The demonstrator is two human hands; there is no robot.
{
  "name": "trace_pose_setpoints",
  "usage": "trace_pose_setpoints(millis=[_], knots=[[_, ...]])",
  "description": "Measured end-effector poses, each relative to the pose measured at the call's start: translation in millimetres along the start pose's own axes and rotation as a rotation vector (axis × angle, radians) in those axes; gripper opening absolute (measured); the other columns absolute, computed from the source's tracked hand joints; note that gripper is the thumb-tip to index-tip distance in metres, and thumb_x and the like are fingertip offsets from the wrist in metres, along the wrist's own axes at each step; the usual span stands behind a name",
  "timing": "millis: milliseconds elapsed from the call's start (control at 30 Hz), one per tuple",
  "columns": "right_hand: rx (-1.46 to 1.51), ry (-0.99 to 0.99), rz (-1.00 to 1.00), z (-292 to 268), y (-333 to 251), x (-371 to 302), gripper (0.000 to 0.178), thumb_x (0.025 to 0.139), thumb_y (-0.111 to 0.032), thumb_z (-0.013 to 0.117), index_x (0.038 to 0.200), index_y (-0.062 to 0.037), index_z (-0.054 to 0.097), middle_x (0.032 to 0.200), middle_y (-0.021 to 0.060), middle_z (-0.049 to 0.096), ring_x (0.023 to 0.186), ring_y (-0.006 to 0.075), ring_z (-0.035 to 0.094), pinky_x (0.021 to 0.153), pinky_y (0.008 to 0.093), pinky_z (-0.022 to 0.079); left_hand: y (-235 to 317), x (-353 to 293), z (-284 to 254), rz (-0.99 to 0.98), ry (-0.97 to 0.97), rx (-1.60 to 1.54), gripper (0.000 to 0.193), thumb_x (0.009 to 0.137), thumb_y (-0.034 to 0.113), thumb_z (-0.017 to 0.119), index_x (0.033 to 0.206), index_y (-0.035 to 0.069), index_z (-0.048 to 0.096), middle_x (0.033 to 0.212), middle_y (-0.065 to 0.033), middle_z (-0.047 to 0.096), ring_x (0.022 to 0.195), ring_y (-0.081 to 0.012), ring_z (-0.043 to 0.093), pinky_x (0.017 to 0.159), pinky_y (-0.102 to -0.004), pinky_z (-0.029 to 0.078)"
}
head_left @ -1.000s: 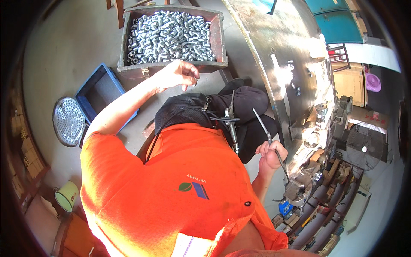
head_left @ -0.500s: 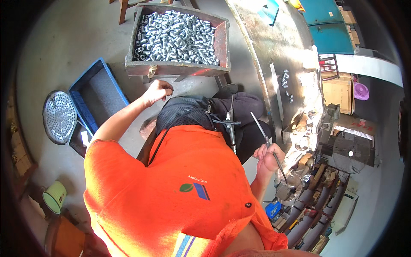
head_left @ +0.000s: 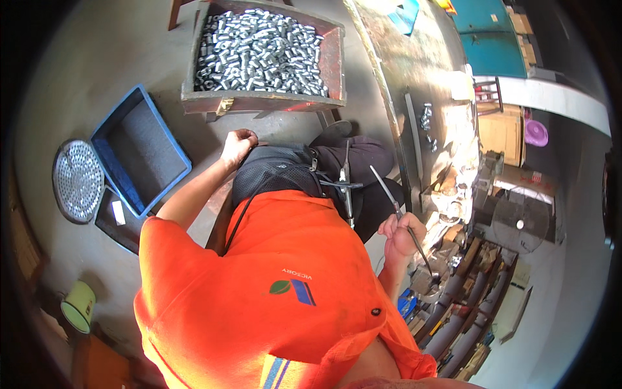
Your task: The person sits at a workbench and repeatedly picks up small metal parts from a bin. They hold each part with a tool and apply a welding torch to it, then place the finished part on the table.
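My right hand is closed around a long thin metal rod, pale at its upper end and dark at its lower end. It is held tilted beside the bench. On the left, my left hand has its fingers curled together near the black mesh waist pouch; whether something small is between them is hidden. A slim metal tool with a crosspiece stands out along my dark trousers, near a thin cord. Beyond my knees, a worn wooden crate holds many shiny metal cylindrical fittings.
The workbench runs along my right, with a few metal fittings and a machine in bright sunlight. A blue tray, a round perforated disc and a green bucket sit at left. A fan stands far right.
My left hand has drawn its fingers together and turned upward beside the pouch. The right hand keeps its hold on the rod. The whole view has shifted slightly.
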State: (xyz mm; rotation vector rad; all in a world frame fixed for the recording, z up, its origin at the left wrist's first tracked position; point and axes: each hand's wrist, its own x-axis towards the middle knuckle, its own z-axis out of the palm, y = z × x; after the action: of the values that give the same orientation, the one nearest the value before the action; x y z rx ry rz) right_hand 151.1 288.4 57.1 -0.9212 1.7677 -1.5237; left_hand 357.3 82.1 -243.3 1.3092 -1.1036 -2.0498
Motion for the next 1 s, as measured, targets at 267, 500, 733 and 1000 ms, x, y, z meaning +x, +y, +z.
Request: trace_pose_setpoints(millis=[267, 500, 733, 1000], knots=[[-0.084, -0.077, -0.009, 7, 8, 11, 0.021, 0.065, -0.002, 0.047, 0.055, -0.0063, 0.030, 0.050, 0.0044, 0.036, 0.044, 0.0126, 0.034, 0.045, 0.0299, 0.042, -1, 12, 12, 0.048, 0.020, 0.036, 0.011, 0.078, 0.007, 0.057, 0.083, -0.001, 0.063, 0.073, -0.0020, 0.059, 0.064, -0.0091, 0.051, 0.060, -0.0232, 0.042], [-0.085, -0.167, -0.081, 7, 32, 33, 0.021, 0.058, 0.004, 0.049, 0.055, -0.0027, 0.030, 0.049, 0.0040, 0.037, 0.045, 0.0105, 0.042, 0.045, 0.0250, 0.039, 1, 9, 7, -0.021, 0.083, 0.130, 0.016, 0.077, 0.008, 0.058, 0.087, -0.003, 0.065, 0.074, -0.0039, 0.062, 0.066, -0.0100, 0.054, 0.062, -0.0232, 0.044], [-0.278, -0.383, -0.270, 11, 56, 61, 0.034, 0.069, -0.014, 0.060, 0.056, -0.0049, 0.029, 0.054, 0.0103, 0.050, 0.047, 0.0210, 0.051, 0.048, 0.0296, 0.045, -1, 7, 4, -0.046, 0.103, 0.151, 0.015, 0.078, 0.010, 0.058, 0.083, -0.002, 0.065, 0.071, -0.0026, 0.061, 0.064, -0.0097, 0.053, 0.060, -0.0240, 0.042], [-0.310, -0.466, -0.442, 46, 85, 82, 0.019, 0.054, 0.003, 0.060, 0.061, -0.0015, 0.042, 0.068, 0.0152, 0.053, 0.077, 0.0337, 0.063, 0.069, 0.0375, 0.054, 10, 6, 10, -0.003, 0.113, 0.242, 0.012, 0.078, 0.007, 0.058, 0.082, -0.003, 0.065, 0.069, -0.0030, 0.061, 0.060, -0.0096, 0.051, 0.056, -0.0240, 0.041]])
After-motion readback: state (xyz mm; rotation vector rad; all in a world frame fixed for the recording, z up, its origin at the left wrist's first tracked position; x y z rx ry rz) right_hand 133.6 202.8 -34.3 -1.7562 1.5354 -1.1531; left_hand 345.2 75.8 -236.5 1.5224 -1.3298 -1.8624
